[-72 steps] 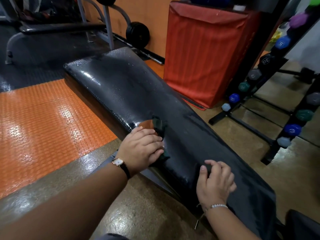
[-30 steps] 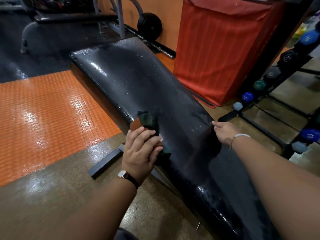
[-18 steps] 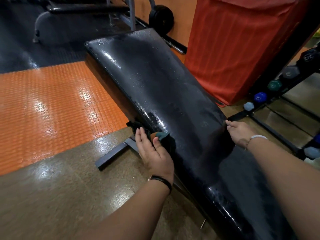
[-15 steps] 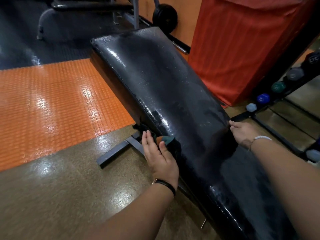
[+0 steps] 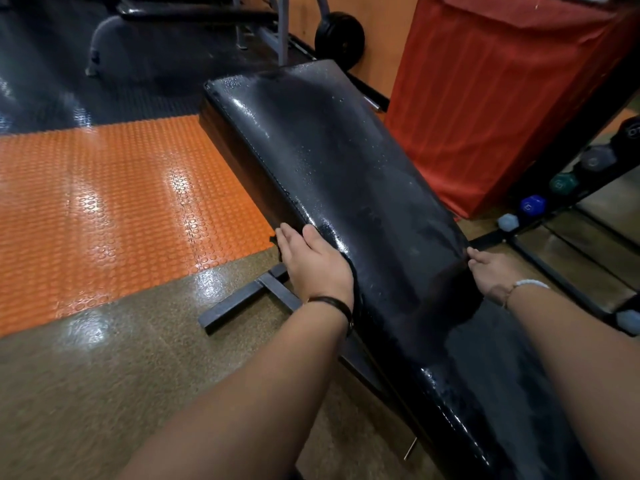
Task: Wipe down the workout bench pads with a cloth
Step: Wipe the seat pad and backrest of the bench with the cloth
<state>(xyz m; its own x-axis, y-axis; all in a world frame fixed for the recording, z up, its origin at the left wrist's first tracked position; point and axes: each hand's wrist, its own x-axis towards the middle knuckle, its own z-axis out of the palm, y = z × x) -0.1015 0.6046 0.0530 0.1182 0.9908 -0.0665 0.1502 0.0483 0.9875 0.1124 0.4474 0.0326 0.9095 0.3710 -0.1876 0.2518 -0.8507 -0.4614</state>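
The black bench pad [image 5: 346, 161] runs slanted from the far middle toward the near right, and its surface is wet and shiny. My left hand [image 5: 311, 265] lies flat against the pad's left side edge, fingers together and pointing away from me. The cloth is almost wholly hidden under that palm; only a dark corner of the cloth [image 5: 273, 239] peeks out at the fingertips. My right hand [image 5: 491, 271] grips the pad's opposite right edge, fingers curled around it.
The bench's steel foot bar [image 5: 239, 299] sticks out on the brown floor below my left hand. An orange studded mat [image 5: 121, 202] lies to the left. A red padded box [image 5: 502, 98] and a dumbbell rack [image 5: 561, 188] stand close on the right. A weight plate [image 5: 339, 36] leans at the back.
My left hand has slid with the cloth from the pad's top down onto its left side edge and a little farther along. My right hand moved to grip the right edge.
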